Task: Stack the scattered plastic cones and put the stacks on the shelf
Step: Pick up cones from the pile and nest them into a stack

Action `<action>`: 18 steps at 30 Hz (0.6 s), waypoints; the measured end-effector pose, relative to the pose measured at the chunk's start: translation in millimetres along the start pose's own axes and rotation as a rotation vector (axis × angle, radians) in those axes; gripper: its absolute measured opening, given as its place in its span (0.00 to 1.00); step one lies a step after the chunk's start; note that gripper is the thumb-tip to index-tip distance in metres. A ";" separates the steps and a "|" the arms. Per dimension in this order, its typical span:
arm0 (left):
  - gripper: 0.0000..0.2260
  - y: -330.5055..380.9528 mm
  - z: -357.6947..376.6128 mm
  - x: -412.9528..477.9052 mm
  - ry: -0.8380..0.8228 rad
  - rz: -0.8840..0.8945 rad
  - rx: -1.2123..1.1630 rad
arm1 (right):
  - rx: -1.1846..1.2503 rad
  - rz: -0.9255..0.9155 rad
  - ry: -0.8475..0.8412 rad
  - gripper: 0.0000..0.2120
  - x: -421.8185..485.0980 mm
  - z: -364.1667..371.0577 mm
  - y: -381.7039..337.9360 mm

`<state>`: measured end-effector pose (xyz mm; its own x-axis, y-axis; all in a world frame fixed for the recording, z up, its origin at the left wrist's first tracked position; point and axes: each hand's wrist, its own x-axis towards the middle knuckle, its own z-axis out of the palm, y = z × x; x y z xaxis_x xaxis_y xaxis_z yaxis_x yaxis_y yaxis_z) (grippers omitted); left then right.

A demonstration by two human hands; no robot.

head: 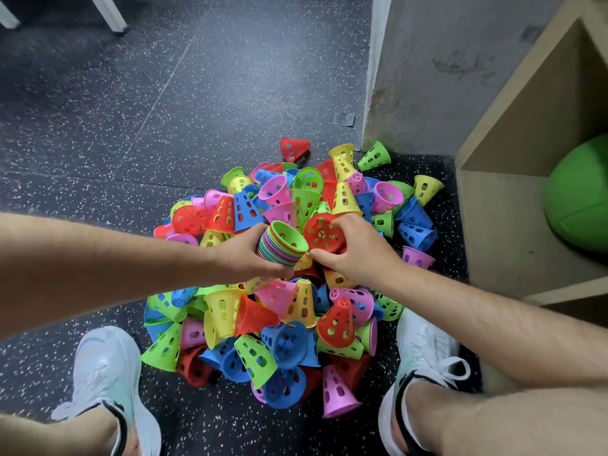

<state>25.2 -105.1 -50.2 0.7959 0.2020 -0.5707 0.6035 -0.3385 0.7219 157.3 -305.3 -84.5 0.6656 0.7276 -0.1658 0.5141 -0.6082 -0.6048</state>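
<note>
A big pile of perforated plastic cones [286,311] in red, blue, green, yellow and pink lies on the dark speckled floor between my feet. My left hand [245,255] grips a nested stack of cones [283,246] over the pile's middle; the stack's mouth faces up and right, with a green cone innermost. Right beside it, my right hand [353,250] holds a red cone [324,233] by its rim, mouth toward me, touching the stack's edge. The wooden shelf [513,159] stands at the right.
A green ball [579,199] sits in the shelf's lower compartment. A grey wall corner [378,93] rises just behind the pile. My two white shoes [108,373] flank the pile. White furniture legs [112,14] stand far back left, across open floor.
</note>
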 end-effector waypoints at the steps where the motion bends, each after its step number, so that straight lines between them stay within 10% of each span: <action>1: 0.29 0.0 -0.8 -0.2 0.003 -0.002 -0.001 | 0.049 -0.001 0.037 0.35 0.3 -3.1 -3.0; 9: 0.30 -9.0 -3.3 1.9 0.012 0.002 -0.032 | 0.329 0.022 0.217 0.30 0.3 -18.9 -17.6; 18: 0.29 -21.7 -14.8 -4.0 0.014 0.036 -0.143 | 0.210 -0.175 -0.238 0.31 13.5 10.7 -44.7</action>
<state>9.6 -84.9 -57.8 0.8173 0.2050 -0.5386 0.5743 -0.2120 0.7907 137.5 -264.9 -68.0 0.4204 0.8834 -0.2071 0.4707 -0.4075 -0.7826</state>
